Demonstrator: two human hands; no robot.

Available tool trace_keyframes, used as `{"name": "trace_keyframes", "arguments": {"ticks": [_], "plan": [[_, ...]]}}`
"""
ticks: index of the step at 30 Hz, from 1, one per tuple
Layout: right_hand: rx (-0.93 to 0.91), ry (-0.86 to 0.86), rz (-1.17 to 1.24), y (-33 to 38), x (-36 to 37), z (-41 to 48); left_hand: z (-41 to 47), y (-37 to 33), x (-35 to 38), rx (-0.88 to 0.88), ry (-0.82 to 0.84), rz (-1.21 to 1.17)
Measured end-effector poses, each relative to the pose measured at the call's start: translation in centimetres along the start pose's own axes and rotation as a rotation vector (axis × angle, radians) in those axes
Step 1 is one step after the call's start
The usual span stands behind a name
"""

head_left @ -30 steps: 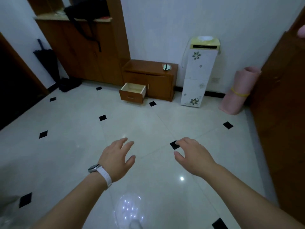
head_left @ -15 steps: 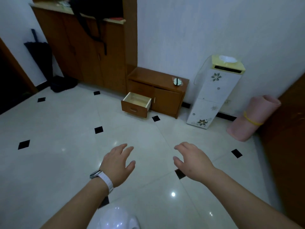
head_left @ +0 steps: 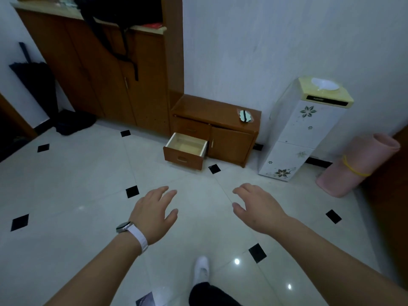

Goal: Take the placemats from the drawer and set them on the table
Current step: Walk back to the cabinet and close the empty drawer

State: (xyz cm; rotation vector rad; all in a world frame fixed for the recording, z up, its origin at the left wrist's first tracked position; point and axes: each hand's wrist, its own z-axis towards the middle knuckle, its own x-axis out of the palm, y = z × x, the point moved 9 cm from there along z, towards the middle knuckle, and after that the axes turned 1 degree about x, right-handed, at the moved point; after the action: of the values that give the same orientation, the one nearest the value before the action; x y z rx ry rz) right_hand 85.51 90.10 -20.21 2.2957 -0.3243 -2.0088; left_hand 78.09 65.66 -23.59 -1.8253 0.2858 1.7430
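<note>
A low brown cabinet (head_left: 229,138) stands against the far white wall. Its lower left drawer (head_left: 184,153) is pulled out, and the pale inside that I can see looks bare. No placemats or table are in view. My left hand (head_left: 154,214), with a white-strapped watch on the wrist, is held out over the floor, fingers apart and holding nothing. My right hand (head_left: 258,208) is beside it, also spread and holding nothing. Both hands are well short of the drawer.
A small round object (head_left: 245,115) lies on the cabinet top. A white floral water dispenser (head_left: 298,133) stands right of it, then a rolled pink mat (head_left: 357,164). Tall brown cupboards (head_left: 99,69) and a dark umbrella (head_left: 33,78) are at the left. My white shoe (head_left: 202,270) is on the tiled floor.
The view has moved closer to the cabinet, and the open drawer now looks larger. Both hands stay spread out in front of me with nothing in them.
</note>
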Motion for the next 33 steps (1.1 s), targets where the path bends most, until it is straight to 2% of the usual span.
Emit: {"name": "trace_keyframes", "arguments": {"ticks": [5,10,14,19,33], "plan": [[-0.051,0.004,-0.021,0.6,-0.3,11.8,7.6,4.9,-0.3,-0.013,0.009,0.034],[-0.102,0.038,0.076,3.8,0.9,23.2,14.7,10.0,-2.5,-0.019,0.023,0.040],[-0.179,0.051,0.101,6.7,0.8,30.6,21.1,13.1,-5.2,0.015,0.011,0.096],[-0.189,0.047,0.092,7.4,-0.5,37.4,26.6,16.1,-6.3,0.034,-0.012,0.103],[0.026,0.105,0.048,7.1,2.0,54.9,46.6,29.2,-0.6,0.160,0.176,0.057]]}}
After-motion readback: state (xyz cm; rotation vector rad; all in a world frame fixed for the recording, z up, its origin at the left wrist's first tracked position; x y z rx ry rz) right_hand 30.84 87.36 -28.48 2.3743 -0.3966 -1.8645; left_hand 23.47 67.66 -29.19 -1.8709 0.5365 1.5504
